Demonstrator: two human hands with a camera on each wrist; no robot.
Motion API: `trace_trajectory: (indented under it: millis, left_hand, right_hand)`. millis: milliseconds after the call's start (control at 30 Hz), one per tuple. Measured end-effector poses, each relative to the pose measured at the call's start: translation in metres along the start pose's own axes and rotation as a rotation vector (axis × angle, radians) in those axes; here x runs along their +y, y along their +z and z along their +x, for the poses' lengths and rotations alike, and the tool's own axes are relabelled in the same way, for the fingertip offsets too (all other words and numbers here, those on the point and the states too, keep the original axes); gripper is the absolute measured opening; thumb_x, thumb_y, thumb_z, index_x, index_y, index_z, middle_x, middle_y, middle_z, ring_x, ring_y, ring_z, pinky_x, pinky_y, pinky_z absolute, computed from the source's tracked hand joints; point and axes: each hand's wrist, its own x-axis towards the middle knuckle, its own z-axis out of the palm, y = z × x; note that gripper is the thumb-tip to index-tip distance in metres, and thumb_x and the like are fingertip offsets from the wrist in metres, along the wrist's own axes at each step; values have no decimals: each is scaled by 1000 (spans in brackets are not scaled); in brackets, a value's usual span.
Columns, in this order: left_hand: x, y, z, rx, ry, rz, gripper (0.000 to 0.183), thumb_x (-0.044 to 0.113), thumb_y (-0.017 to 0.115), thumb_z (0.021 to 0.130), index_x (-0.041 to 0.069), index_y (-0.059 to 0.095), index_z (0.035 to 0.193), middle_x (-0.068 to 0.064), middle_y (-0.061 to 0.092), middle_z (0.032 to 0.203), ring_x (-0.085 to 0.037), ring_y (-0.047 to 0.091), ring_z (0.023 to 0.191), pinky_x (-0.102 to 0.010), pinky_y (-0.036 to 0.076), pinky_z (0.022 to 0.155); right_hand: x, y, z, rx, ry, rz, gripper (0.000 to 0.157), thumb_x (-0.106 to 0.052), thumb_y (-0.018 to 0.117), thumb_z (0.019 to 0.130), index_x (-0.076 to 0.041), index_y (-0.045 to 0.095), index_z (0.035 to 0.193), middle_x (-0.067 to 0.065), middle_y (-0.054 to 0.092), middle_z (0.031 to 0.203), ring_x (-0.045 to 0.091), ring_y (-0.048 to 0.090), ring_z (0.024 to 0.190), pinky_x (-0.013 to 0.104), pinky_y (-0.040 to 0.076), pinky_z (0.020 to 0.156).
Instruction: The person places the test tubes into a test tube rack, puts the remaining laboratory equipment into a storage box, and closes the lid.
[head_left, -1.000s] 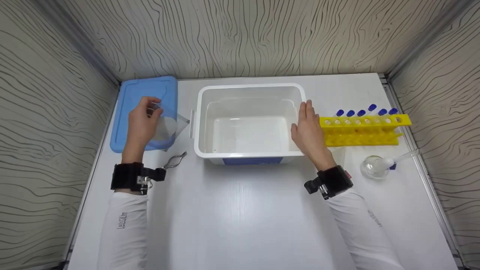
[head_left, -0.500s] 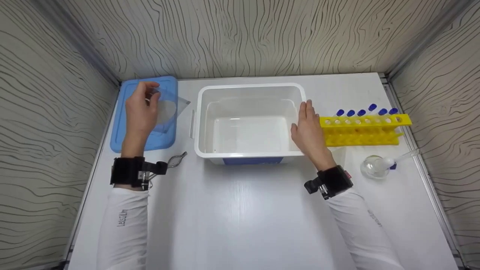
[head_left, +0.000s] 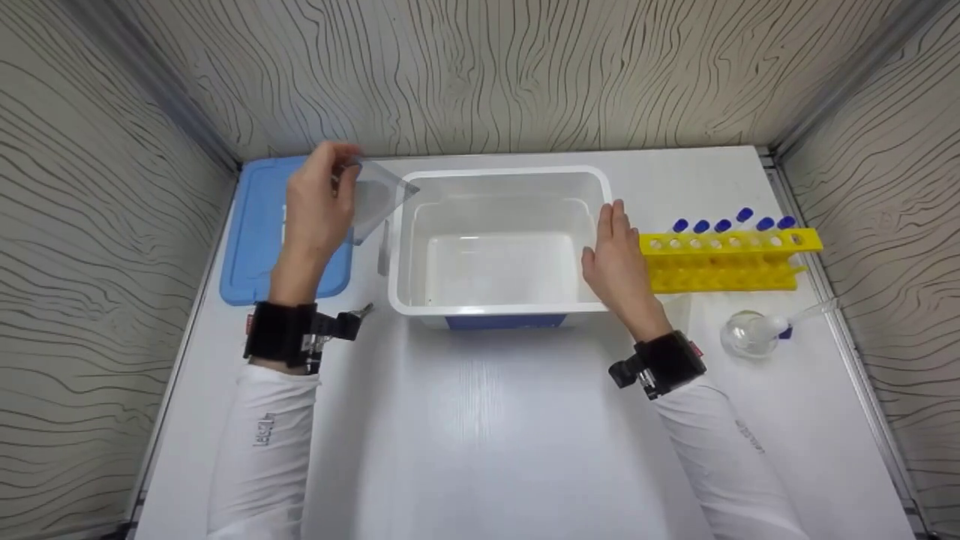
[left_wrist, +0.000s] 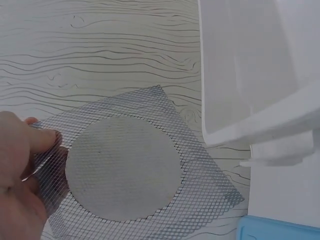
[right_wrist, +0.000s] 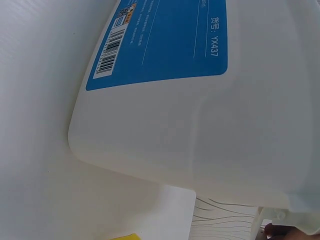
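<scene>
My left hand (head_left: pixel 321 199) pinches a wire gauze (head_left: pixel 373 196) by one edge, between thumb and fingers. In the left wrist view the gauze (left_wrist: pixel 170 120) is a square metal mesh with a pale round centre, held tilted. Its far corner overlaps the left rim of a white plastic bin (head_left: pixel 501 309) in the head view. Nothing lies inside the bin, and a blue label (right_wrist: pixel 165 50) shows on its front. My right hand (head_left: pixel 621 266) rests with straight fingers on the bin's right rim. Only a bit of its fingers (right_wrist: pixel 282 231) appears in the right wrist view.
A blue lid (head_left: pixel 251 232) lies at the left, with small metal tongs (head_left: pixel 365 309) in front of it, partly behind my wrist camera. At the right stand a yellow test tube rack (head_left: pixel 720 262), several blue-capped tubes (head_left: pixel 701 226) and a glass flask (head_left: pixel 742 334).
My left hand has lifted the wire gauze back and then right, from over the blue lid to the bin's left rim. My right hand has stayed still.
</scene>
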Motion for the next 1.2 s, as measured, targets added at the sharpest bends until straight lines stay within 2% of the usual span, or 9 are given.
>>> trace_trajectory:
  millis: [233,400,633,767,900,1000,1200]
  left_hand:
    - [29,8,0,-75,172,78,22,8,49,103,0,61,119,-16,68,109,-26,65,95,-32,56,79]
    - [46,21,-1,-126,224,65,21,9,50,102,2,63,119,-13,69,112,-24,67,101,-32,57,85]
    - [56,49,-5,-239,264,44,18,7,52,101,5,64,114,-9,71,110,-23,67,102,-33,55,90]
    - [55,67,-7,-323,253,32,17,8,53,101,6,64,114,-9,72,108,-23,67,101,-34,55,89]
    - [50,83,-10,-441,183,31,18,8,55,100,8,66,115,-8,73,110,-23,68,104,-35,55,92]
    - [46,92,-14,-526,142,55,19,8,56,100,9,67,115,-6,74,110,-22,69,105,-36,55,94]
    - [40,101,-17,-627,136,114,20,9,55,100,10,69,114,-6,76,107,-22,72,101,-35,56,92]
  right_hand:
    - [0,-1,0,-17,19,16,74,-16,53,98,8,13,155,29,8,164,48,24,148,59,19,122]
    - [0,-1,0,-13,23,15,74,-16,54,98,8,13,155,29,8,164,48,24,149,59,20,122]
    - [-1,0,0,-10,18,8,74,-16,55,98,7,14,155,29,9,164,46,24,149,58,21,122]
    - [-1,0,0,10,6,8,73,-15,55,98,9,16,155,30,12,163,47,26,148,59,22,122]
    - [0,1,0,27,-9,11,72,-15,55,98,10,18,154,31,14,162,48,28,147,59,22,121]
    - [0,1,0,22,-3,17,72,-15,54,98,10,17,154,31,13,163,47,27,147,58,22,122]
    - [-1,0,0,18,10,19,72,-16,55,98,9,17,155,30,12,163,46,27,148,58,22,122]
